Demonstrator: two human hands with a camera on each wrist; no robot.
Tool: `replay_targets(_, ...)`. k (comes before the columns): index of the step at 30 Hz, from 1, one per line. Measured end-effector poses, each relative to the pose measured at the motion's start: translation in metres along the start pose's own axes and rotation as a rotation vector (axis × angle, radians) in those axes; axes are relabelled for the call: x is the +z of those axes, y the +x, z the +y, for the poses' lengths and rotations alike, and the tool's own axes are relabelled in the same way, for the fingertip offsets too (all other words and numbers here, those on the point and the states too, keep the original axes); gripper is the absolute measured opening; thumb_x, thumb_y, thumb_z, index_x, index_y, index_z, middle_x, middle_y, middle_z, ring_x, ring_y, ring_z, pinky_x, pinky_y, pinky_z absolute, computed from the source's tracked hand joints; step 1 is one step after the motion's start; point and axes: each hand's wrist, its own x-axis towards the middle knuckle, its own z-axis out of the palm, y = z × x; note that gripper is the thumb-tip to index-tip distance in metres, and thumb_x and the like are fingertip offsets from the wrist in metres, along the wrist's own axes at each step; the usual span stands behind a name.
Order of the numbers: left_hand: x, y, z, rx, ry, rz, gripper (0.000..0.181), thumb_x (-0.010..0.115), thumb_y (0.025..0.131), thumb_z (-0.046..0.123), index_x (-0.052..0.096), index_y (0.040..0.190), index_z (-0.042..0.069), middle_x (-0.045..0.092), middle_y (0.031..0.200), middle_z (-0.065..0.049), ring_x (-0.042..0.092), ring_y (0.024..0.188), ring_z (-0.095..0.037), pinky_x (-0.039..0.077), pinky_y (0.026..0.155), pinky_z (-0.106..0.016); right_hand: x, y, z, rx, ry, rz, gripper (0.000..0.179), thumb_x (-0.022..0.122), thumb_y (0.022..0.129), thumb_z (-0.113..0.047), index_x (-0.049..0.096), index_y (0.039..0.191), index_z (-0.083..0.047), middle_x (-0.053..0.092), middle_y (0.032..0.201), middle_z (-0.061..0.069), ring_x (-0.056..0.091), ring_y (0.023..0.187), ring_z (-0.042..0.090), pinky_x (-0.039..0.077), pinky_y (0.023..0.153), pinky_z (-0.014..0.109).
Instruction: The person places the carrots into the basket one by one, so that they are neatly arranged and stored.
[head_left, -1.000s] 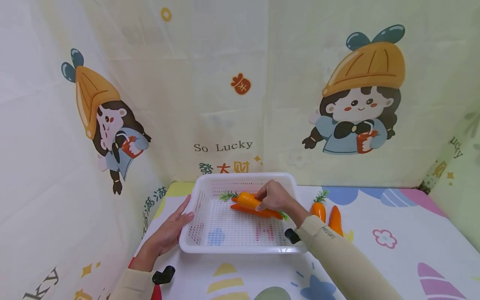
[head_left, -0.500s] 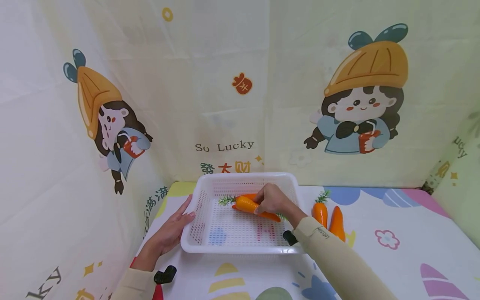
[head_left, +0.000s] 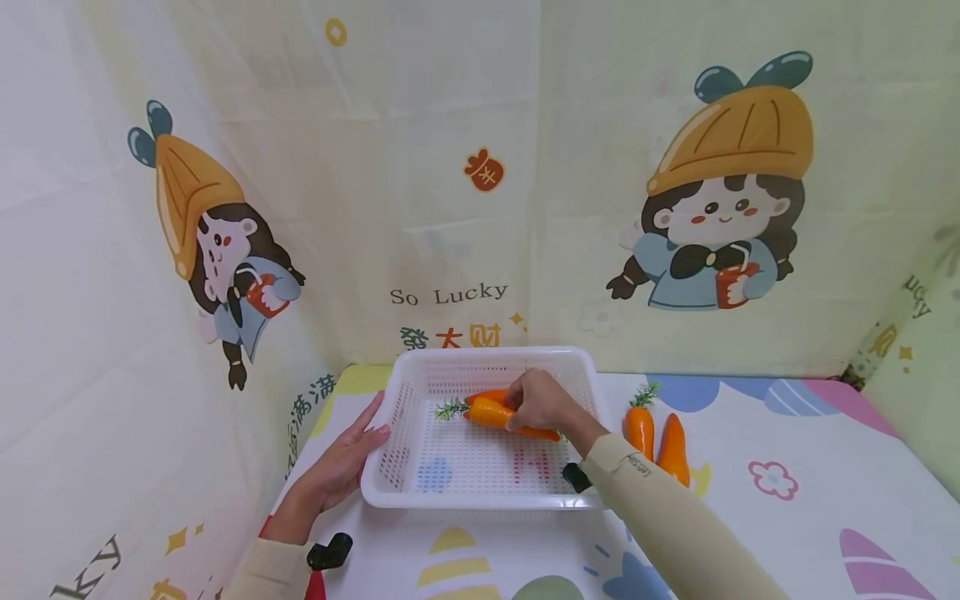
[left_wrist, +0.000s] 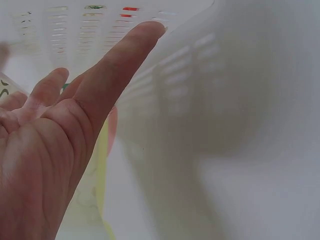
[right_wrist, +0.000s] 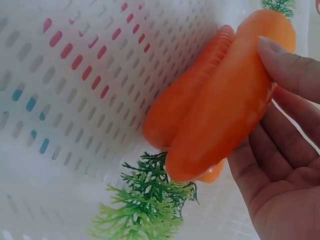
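Note:
A white perforated plastic basket sits on the table with several toy carrots inside. My right hand reaches into it and pinches an orange carrot between thumb and fingers. That carrot lies alongside and over another carrot in the right wrist view, with green leaves below its tip. My left hand rests against the basket's left side, fingers extended. In the left wrist view, the left thumb is stretched out along the slotted basket wall.
Right of the basket, a leafy carrot and another carrot lie on the patterned tablecloth. A printed cloth backdrop rises close behind the basket and along the left side.
My right hand has brought the pinched carrot slightly toward the basket's front and down over the other carrots there. My left hand stays at the basket's left side.

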Motion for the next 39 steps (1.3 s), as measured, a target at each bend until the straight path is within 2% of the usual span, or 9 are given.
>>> replay_targets(13, 0.001, 0.0, 0.0, -0.009, -0.005, 0.039, 0.072, 0.062, 0.104, 0.043, 0.019, 0.157, 0.064, 0.037, 0.169, -0.005, 0.062, 0.134, -0.034, 0.06, 0.1, -0.052, 0.003, 0.001, 0.004, 0.004, 0.002, -0.04, 0.034, 0.092, 0.076, -0.01, 0.081, 0.107, -0.005, 0.078, 0.097, 0.004, 0.067, 0.087, 0.02, 0.063, 0.091, 0.036)
replay_targets(24, 0.0, 0.0, -0.001, -0.005, -0.004, 0.026, 0.072, 0.062, 0.103, 0.045, 0.018, 0.157, 0.064, 0.037, 0.169, -0.006, 0.063, 0.134, -0.034, 0.06, 0.1, -0.052, 0.01, 0.002, 0.005, -0.032, -0.031, -0.068, 0.024, 0.092, 0.077, -0.011, 0.082, 0.099, -0.011, 0.074, 0.092, -0.002, 0.063, 0.088, 0.019, 0.06, 0.083, 0.032)
replay_targets(29, 0.0, 0.0, -0.002, -0.003, -0.004, 0.022, 0.072, 0.062, 0.103, 0.045, 0.018, 0.157, 0.064, 0.037, 0.169, -0.006, 0.063, 0.133, -0.034, 0.06, 0.1, -0.052, 0.012, 0.002, 0.006, -0.059, -0.051, -0.077, 0.013, 0.086, 0.082, -0.009, 0.082, 0.094, -0.011, 0.071, 0.091, 0.0, 0.061, 0.086, 0.019, 0.059, 0.075, 0.028)
replay_targets(39, 0.0, 0.0, -0.002, 0.007, -0.004, 0.021, 0.071, 0.061, 0.104, 0.044, 0.018, 0.157, 0.064, 0.035, 0.17, -0.006, 0.063, 0.133, -0.034, 0.06, 0.1, -0.051, 0.007, 0.0, 0.006, -0.027, -0.01, -0.058, 0.007, 0.082, 0.087, -0.01, 0.081, 0.093, -0.013, 0.072, 0.096, 0.002, 0.063, 0.084, 0.019, 0.059, 0.071, 0.026)
